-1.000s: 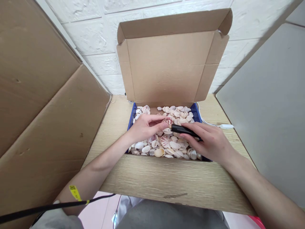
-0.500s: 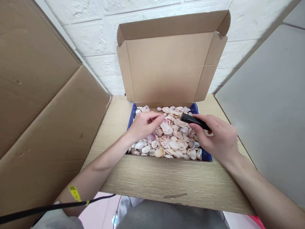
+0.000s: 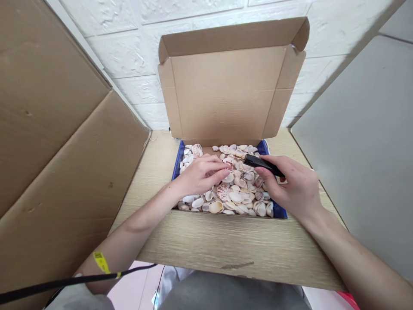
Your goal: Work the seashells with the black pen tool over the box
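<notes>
A shallow blue-walled box (image 3: 176,162) lies open on the wooden table (image 3: 226,243), its cardboard lid (image 3: 226,94) standing upright behind it. Many small white, cream and reddish seashells (image 3: 237,198) fill it. My left hand (image 3: 200,175) rests over the left half of the shells, with its fingertips pinched together on a small reddish shell near the middle. My right hand (image 3: 297,189) is closed round a slim black pen-like tool (image 3: 260,162). The tool's tip points left toward my left fingertips and stays a short way from them.
A large cardboard panel (image 3: 64,137) walls off the left side and a grey panel (image 3: 358,142) the right. White brick wall stands behind the lid. A black cable (image 3: 64,282) crosses the bottom left, near the yellow band (image 3: 101,260) on my left forearm.
My right hand lifted the black tool up and to the right, away from the shell at my left fingertips. My left hand dipped onto the shells, then reached right again.
</notes>
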`<state>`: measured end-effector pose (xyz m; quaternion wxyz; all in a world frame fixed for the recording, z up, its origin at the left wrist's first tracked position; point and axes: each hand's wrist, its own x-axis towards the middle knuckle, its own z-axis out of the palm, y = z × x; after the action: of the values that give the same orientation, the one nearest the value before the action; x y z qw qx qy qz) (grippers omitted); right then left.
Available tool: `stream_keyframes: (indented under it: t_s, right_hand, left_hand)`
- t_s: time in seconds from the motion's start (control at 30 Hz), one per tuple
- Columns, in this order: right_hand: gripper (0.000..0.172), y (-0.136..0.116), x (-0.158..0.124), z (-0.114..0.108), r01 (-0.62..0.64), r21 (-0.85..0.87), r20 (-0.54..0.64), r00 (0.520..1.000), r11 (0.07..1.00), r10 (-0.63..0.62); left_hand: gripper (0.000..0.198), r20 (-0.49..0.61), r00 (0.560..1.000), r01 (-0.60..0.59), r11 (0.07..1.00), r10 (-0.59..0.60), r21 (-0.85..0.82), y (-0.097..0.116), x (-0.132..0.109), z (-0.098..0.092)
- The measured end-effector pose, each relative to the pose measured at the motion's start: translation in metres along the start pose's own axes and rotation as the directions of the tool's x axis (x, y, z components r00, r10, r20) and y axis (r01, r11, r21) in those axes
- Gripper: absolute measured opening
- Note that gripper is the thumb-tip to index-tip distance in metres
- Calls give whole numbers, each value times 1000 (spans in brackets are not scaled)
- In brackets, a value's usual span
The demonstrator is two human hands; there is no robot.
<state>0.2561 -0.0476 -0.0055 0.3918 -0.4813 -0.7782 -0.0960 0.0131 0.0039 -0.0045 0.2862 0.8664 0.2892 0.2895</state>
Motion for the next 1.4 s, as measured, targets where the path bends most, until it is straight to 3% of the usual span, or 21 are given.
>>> stream_keyframes:
  t_s: [0.27,0.4,0.5,0.93,1.13,1.4]
  right_hand:
    - [14,0,0,-1,15,4,-1,1000,1000,-15]
    - [14,1,0,-1,4,-1,0,1000,1000,-4]
    - [15,1,0,-1,15,14,-14,1000,1000,-15]
    - [15,1,-1,0,0,13,-5,1000,1000,0]
    - [15,1,0,0,16,-1,-5,1000,1000,-16]
    - [15,1,-1,1,24,4,-7,1000,1000,-24]
  left_hand:
    - [24,115,989,-90,996,89,1,-2,-1,-1]
    - [48,163,981,-111,994,106,22,-3,-3,-5]
    - [55,178,977,-131,990,119,60,-4,-4,-6]
    - [27,62,994,-102,965,90,243,-9,-6,-2]
    - [32,-23,1000,-1,953,8,303,-11,-5,-1]
    - [21,-79,994,-48,962,72,270,-8,-2,0]
